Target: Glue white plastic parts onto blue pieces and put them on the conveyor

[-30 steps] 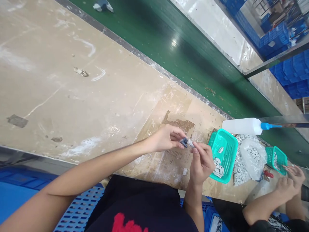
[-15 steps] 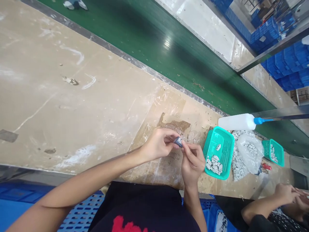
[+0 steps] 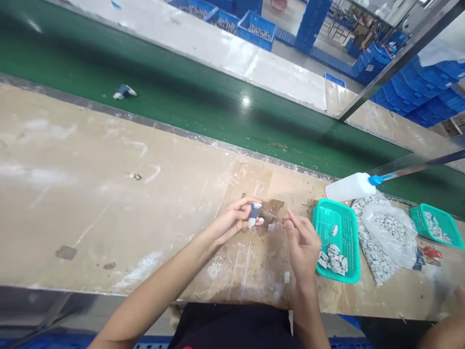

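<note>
My left hand (image 3: 234, 220) is closed on a small dark-blue and white plastic part (image 3: 254, 212), held just above the worn patch of the table. To its right and apart from it, my right hand (image 3: 303, 242) has thumb and forefinger drawn close in a pinch. Whether something tiny sits between those fingertips I cannot make out. Beside the right hand stands a green basket (image 3: 356, 242) with several small white-grey pieces (image 3: 334, 259) in it. A small white piece (image 3: 286, 277) lies on the table by the right wrist.
A white bottle (image 3: 348, 186) with a blue nozzle lies behind the basket. Further right are a plastic bag of small pieces (image 3: 390, 228) and a second green basket (image 3: 423, 218). A green conveyor belt (image 3: 203, 114) carries a blue-white part (image 3: 124, 91). A co-worker's arm (image 3: 445, 325) shows at lower right.
My hands were together on the blue part; now the right hand has come away to the right. The part stays in my left hand. The view has tilted up, showing more belt and crates.
</note>
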`<state>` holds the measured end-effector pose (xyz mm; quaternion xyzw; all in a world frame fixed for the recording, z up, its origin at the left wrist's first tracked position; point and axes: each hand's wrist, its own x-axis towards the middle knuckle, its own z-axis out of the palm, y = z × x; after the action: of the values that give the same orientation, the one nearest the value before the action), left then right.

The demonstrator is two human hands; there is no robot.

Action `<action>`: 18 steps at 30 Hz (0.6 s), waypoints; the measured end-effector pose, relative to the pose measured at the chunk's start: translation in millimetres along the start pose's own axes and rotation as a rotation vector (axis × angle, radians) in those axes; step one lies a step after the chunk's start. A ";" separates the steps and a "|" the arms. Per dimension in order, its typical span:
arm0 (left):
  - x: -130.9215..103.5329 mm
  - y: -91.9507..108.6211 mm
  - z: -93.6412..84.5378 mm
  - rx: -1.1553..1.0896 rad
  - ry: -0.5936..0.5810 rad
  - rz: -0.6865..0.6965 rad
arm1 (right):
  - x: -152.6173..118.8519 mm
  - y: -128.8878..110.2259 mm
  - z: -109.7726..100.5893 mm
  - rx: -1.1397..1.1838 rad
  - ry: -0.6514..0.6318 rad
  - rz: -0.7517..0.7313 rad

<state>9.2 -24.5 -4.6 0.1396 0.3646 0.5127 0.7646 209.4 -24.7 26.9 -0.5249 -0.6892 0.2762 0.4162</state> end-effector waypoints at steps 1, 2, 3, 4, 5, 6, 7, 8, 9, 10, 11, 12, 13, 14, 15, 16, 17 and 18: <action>1.4 1.7 -2.2 -0.033 0.036 -0.010 | -1.4 4.4 -3.6 0.003 0.025 0.012; 2.6 2.8 -4.3 -0.055 0.065 -0.018 | -3.3 9.3 -6.9 0.006 0.048 0.031; 3.5 3.5 -6.3 -0.067 0.089 -0.025 | -5.6 14.3 -9.9 0.009 0.073 0.057; 4.2 3.7 -8.1 -0.069 0.104 -0.036 | -8.0 19.5 -13.0 0.013 0.100 0.085; 4.5 3.6 -9.8 -0.062 0.112 -0.043 | -10.4 24.6 -16.4 0.020 0.135 0.114; 4.7 3.5 -11.1 -0.052 0.113 -0.049 | -12.5 29.9 -20.5 0.028 0.191 0.142; 4.7 3.6 -12.2 -0.039 0.111 -0.050 | -14.1 35.5 -25.6 0.041 0.271 0.173; 4.7 4.0 -12.9 -0.027 0.110 -0.049 | -14.8 41.6 -32.3 0.059 0.375 0.207; 4.7 4.8 -13.2 -0.018 0.111 -0.052 | -14.6 48.4 -40.6 0.074 0.495 0.247; 4.7 6.1 -13.1 -0.012 0.113 -0.061 | -13.6 55.6 -50.5 0.077 0.607 0.291; 4.9 7.7 -12.4 -0.007 0.120 -0.074 | -11.7 63.1 -62.0 0.057 0.681 0.341; 5.2 9.4 -11.1 0.000 0.136 -0.090 | -9.3 70.5 -74.2 -0.011 0.684 0.397; 5.6 11.2 -9.2 0.012 0.164 -0.100 | -6.4 77.3 -86.5 -0.117 0.619 0.456; 6.0 12.7 -6.7 0.034 0.201 -0.100 | -3.4 83.3 -97.7 -0.240 0.513 0.510; 6.5 13.9 -3.6 0.066 0.244 -0.086 | -0.1 88.5 -107.1 -0.358 0.396 0.557; 7.0 14.6 -0.1 0.101 0.285 -0.060 | 3.4 92.6 -113.9 -0.455 0.297 0.594; 7.6 14.9 3.7 0.136 0.319 -0.029 | 7.2 95.9 -117.9 -0.521 0.232 0.621; 8.3 14.9 7.6 0.169 0.346 0.002 | 11.2 98.4 -119.2 -0.558 0.203 0.641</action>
<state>6.1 -9.4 6.0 0.1136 0.5325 0.4975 0.6753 359.8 8.4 9.3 -0.8290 -0.4954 0.1417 0.2172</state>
